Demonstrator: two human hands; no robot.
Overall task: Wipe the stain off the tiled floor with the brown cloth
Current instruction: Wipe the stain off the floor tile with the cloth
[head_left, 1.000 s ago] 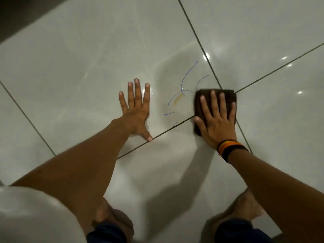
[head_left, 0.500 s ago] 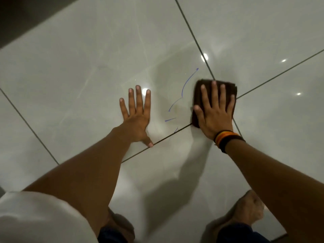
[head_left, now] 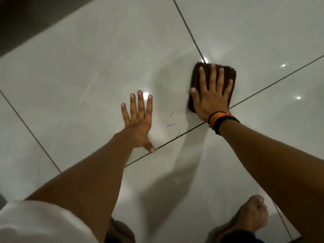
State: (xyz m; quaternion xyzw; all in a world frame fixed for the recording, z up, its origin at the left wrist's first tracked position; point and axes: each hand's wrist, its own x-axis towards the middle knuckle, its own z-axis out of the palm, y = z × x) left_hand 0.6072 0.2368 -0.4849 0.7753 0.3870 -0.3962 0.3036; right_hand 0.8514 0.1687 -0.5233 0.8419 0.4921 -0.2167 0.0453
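A folded brown cloth [head_left: 233, 74] lies flat on the glossy pale tiled floor [head_left: 87, 64]. My right hand [head_left: 211, 95] presses down on it with fingers spread, covering most of it. Three short blue marks of the stain [head_left: 172, 124] remain on the tile, below and left of the cloth, near a grout line. My left hand [head_left: 139, 120] rests palm down on the tile left of those marks, fingers apart, holding nothing.
Dark grout lines [head_left: 185, 133] cross the floor diagonally. A dark strip [head_left: 26, 20] borders the tiles at the upper left. My bare feet [head_left: 252, 216] show at the bottom edge. Ceiling lights reflect as bright spots [head_left: 283, 65] at the right.
My right hand has pushed the cloth away from me, up over the long blue curves and yellowish spot, which no longer show. The left hand has stayed planted.
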